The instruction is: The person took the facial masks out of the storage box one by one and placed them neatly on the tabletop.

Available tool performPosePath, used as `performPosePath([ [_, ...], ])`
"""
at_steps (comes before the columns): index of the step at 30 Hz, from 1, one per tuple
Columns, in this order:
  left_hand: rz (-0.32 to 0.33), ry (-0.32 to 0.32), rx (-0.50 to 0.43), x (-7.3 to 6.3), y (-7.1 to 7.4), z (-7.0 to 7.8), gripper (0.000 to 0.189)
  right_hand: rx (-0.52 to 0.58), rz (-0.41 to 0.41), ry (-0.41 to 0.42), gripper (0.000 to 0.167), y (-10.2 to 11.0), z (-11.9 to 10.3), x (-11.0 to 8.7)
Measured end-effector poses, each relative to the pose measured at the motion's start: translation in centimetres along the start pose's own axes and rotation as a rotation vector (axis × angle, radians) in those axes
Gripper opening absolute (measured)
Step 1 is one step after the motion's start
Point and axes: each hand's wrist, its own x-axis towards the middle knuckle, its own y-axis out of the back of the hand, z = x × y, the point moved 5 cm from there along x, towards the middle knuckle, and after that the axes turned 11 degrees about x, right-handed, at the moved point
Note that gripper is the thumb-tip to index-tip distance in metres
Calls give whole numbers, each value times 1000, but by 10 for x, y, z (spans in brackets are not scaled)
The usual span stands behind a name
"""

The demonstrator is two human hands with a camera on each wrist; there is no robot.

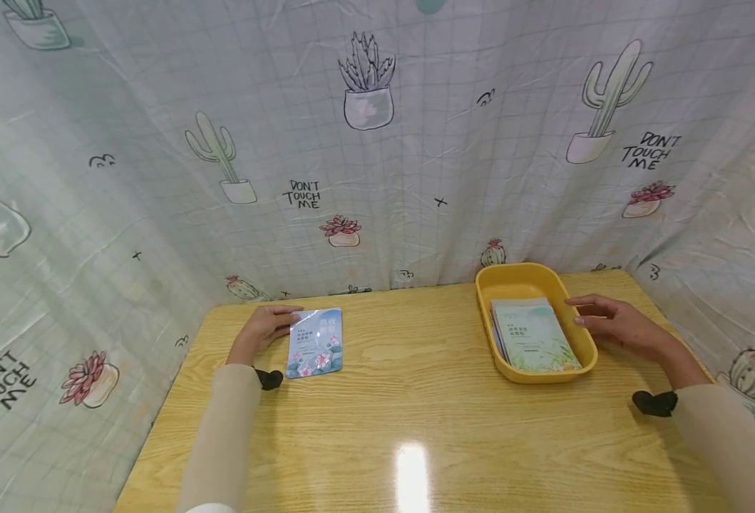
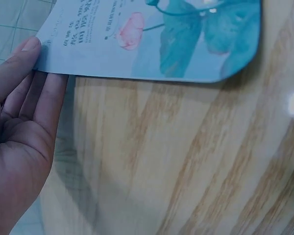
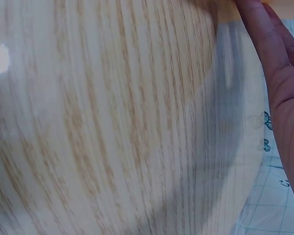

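On the left of the table, a blue sheet mask packet point(image 1: 316, 343) with pink lotus flowers lies with its printed side up. My left hand point(image 1: 266, 329) pinches its left edge; the left wrist view shows the thumb point(image 2: 32, 45) on top and the other fingers underneath. To the right stands a yellow basket point(image 1: 518, 274), holding a stack of similar packets point(image 1: 531, 335) with a pale green one on top. My right hand point(image 1: 614, 324) is at the basket's right rim, its fingers extended against it and nothing gripped.
The wood-grain table point(image 1: 415, 413) reaches back to a white curtain point(image 1: 403, 157) printed with cacti, which also hangs along both sides. Black straps point(image 1: 654, 404) are on the wrists. A bright glare spot shows near the table's front.
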Motion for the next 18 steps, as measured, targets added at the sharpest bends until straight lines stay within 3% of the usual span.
performPosePath([
  [6,8,-52,158,-2,4,14,40,-16,-1,7,52,0,-3,0],
  [10,68,-87,307,-2,1,29,38,-23,1,11,52,1,-3,0],
  [14,108,-132,452,-3,-9,50,37,-8,-7,14,52,0,-2,0],
  [18,94,-192,565,-5,-30,77,37,2,-19,30,50,-1,-1,-1],
])
